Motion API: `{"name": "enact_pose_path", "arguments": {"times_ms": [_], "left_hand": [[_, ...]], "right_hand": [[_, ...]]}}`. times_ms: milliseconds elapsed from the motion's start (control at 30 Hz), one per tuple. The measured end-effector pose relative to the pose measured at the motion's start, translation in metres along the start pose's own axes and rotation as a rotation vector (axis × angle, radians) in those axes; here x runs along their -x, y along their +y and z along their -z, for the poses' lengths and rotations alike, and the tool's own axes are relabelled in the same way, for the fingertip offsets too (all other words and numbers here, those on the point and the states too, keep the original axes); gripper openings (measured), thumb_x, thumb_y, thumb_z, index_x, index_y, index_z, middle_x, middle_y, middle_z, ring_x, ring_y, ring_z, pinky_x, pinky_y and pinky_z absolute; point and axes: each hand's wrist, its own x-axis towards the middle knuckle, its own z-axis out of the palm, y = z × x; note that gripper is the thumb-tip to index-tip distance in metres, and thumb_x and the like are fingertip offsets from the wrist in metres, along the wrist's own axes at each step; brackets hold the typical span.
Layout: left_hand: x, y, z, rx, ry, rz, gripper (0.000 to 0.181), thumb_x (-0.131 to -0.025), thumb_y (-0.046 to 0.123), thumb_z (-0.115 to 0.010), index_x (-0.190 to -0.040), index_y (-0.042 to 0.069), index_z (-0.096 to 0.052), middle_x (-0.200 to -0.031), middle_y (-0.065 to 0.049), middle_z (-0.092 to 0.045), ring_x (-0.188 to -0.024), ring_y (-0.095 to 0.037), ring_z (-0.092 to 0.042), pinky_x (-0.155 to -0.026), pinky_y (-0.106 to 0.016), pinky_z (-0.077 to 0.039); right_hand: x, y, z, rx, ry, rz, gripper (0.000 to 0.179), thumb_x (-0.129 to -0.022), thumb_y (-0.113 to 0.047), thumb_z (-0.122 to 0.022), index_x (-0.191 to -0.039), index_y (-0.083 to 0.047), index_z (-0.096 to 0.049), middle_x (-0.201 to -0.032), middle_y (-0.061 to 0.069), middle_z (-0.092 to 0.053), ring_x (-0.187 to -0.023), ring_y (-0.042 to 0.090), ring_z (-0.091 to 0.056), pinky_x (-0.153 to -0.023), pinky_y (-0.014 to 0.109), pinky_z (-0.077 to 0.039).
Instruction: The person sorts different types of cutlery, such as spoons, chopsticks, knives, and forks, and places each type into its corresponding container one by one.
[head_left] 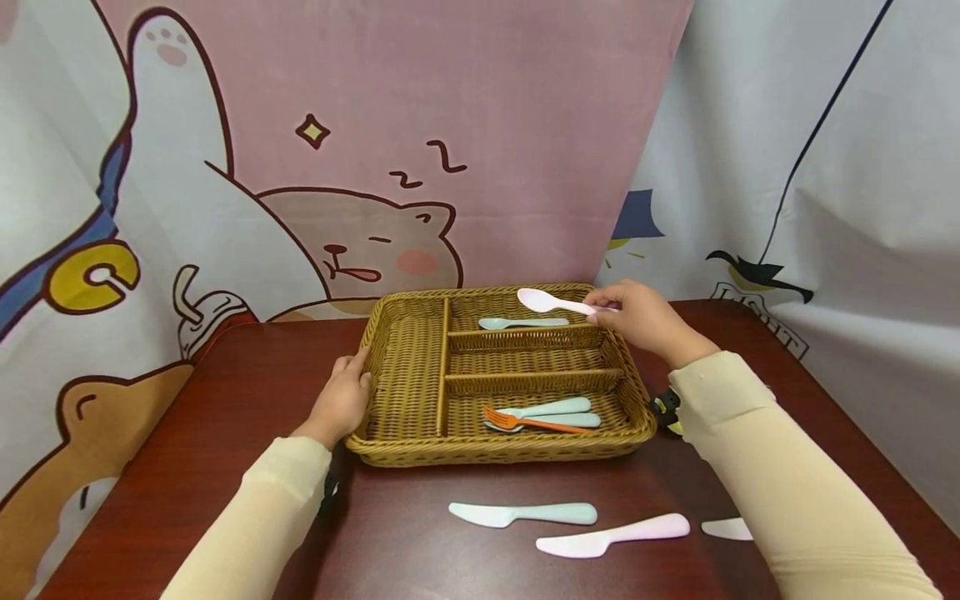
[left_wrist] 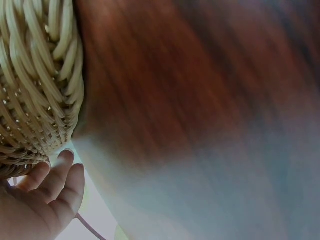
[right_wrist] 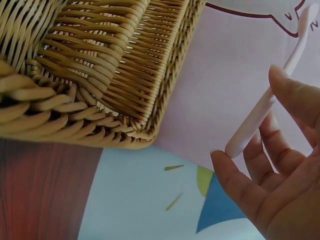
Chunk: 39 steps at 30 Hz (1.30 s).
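A pale pink spoon (head_left: 536, 300) is pinched by its handle in my right hand (head_left: 637, 317), above the back right compartment of a wicker basket (head_left: 495, 454). In the right wrist view, thumb and fingers grip the spoon's handle (right_wrist: 252, 122). A light blue spoon (head_left: 522, 323) lies in that back compartment. My left hand (head_left: 341, 400) rests against the basket's left side; the left wrist view shows its fingers (left_wrist: 60, 177) loosely extended beside the weave. An orange fork (head_left: 532, 422) lies over light blue cutlery (head_left: 562, 407) in the front right compartment.
On the dark red table (head_left: 390, 533), in front of the basket, lie a mint knife (head_left: 525, 514) and a pink knife (head_left: 615, 537). A pale blade (head_left: 727, 528) shows beside my right sleeve, which hides its other end. Printed cloth (head_left: 525, 167) hangs behind the table.
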Motion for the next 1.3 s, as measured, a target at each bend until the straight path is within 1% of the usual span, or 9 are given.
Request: {"name": "enact_pose_path", "arguments": {"times_ms": [100,300,433,567,700,800,1033,1200,1300], "left_hand": [[0.0,0.0,0.0,-0.006,0.002,0.003,0.053,-0.107,0.017,-0.029,-0.156,0.007,-0.012,-0.149,-0.025,-0.022,-0.127,-0.042,-0.044,-0.101,-0.055,-0.039],[0.001,0.001,0.0,-0.006,0.006,0.007,0.053,-0.107,0.017,-0.03,-0.156,0.007,-0.013,-0.149,-0.024,-0.022,-0.126,-0.041,-0.046,-0.101,-0.054,-0.04],[0.0,0.0,0.0,-0.012,0.018,0.0,0.052,-0.107,0.017,-0.03,-0.156,0.006,-0.014,-0.147,-0.025,-0.024,-0.126,-0.042,-0.045,-0.102,-0.054,-0.039],[0.0,-0.001,-0.001,-0.013,0.028,-0.003,0.052,-0.107,0.016,-0.031,-0.155,0.005,-0.015,-0.146,-0.025,-0.025,-0.127,-0.042,-0.044,-0.104,-0.054,-0.037],[0.0,-0.001,-0.001,-0.003,0.022,0.0,0.052,-0.107,0.017,-0.03,-0.156,0.006,-0.014,-0.147,-0.025,-0.024,-0.126,-0.041,-0.046,-0.102,-0.054,-0.039],[-0.001,-0.001,-0.002,0.002,0.018,0.001,0.053,-0.107,0.017,-0.03,-0.156,0.007,-0.013,-0.147,-0.024,-0.024,-0.124,-0.041,-0.048,-0.101,-0.054,-0.04],[0.0,-0.001,-0.002,0.0,0.026,0.001,0.053,-0.107,0.017,-0.031,-0.156,0.006,-0.014,-0.147,-0.024,-0.025,-0.128,-0.041,-0.044,-0.104,-0.054,-0.038],[0.0,-0.001,-0.002,-0.001,0.033,-0.007,0.053,-0.107,0.017,-0.031,-0.155,0.006,-0.015,-0.146,-0.025,-0.026,-0.129,-0.041,-0.043,-0.104,-0.054,-0.037],[0.0,-0.001,-0.002,0.004,0.031,-0.005,0.053,-0.107,0.017,-0.031,-0.156,0.006,-0.015,-0.147,-0.025,-0.025,-0.129,-0.041,-0.042,-0.105,-0.054,-0.036]], "right_hand": [[-0.008,0.001,-0.003,0.004,-0.011,-0.009,0.021,-0.095,-0.015,-0.063,-0.111,-0.004,-0.069,-0.109,0.019,-0.061,-0.096,0.032,-0.055,-0.081,0.049,-0.046],[-0.02,-0.001,-0.008,-0.014,-0.048,-0.038,0.023,-0.095,-0.014,-0.062,-0.114,-0.002,-0.068,-0.116,0.023,-0.06,-0.103,0.036,-0.057,-0.083,0.051,-0.047],[-0.028,-0.004,-0.013,-0.012,-0.072,-0.045,0.024,-0.095,-0.013,-0.063,-0.116,-0.002,-0.068,-0.116,0.023,-0.061,-0.103,0.036,-0.057,-0.082,0.05,-0.047],[-0.037,-0.007,-0.019,0.012,-0.094,-0.055,0.025,-0.094,-0.011,-0.063,-0.116,-0.002,-0.068,-0.115,0.021,-0.061,-0.104,0.035,-0.056,-0.085,0.05,-0.047],[-0.045,-0.008,-0.026,0.023,-0.115,-0.073,0.025,-0.094,-0.009,-0.063,-0.116,-0.001,-0.068,-0.118,0.022,-0.061,-0.105,0.036,-0.057,-0.086,0.051,-0.047],[-0.049,-0.008,-0.03,0.024,-0.12,-0.087,0.025,-0.093,-0.009,-0.063,-0.117,-0.001,-0.068,-0.12,0.022,-0.062,-0.106,0.037,-0.058,-0.087,0.052,-0.048],[-0.057,-0.008,-0.038,0.017,-0.122,-0.119,0.024,-0.093,-0.009,-0.064,-0.116,-0.001,-0.068,-0.124,0.023,-0.061,-0.114,0.039,-0.056,-0.093,0.053,-0.046],[-0.06,-0.007,-0.045,0.022,-0.118,-0.134,0.024,-0.093,-0.01,-0.064,-0.116,-0.001,-0.068,-0.124,0.023,-0.06,-0.115,0.039,-0.055,-0.094,0.053,-0.045],[-0.061,-0.007,-0.049,0.032,-0.12,-0.13,0.024,-0.093,-0.009,-0.063,-0.115,0.0,-0.068,-0.123,0.023,-0.06,-0.113,0.039,-0.055,-0.094,0.053,-0.045]]}}
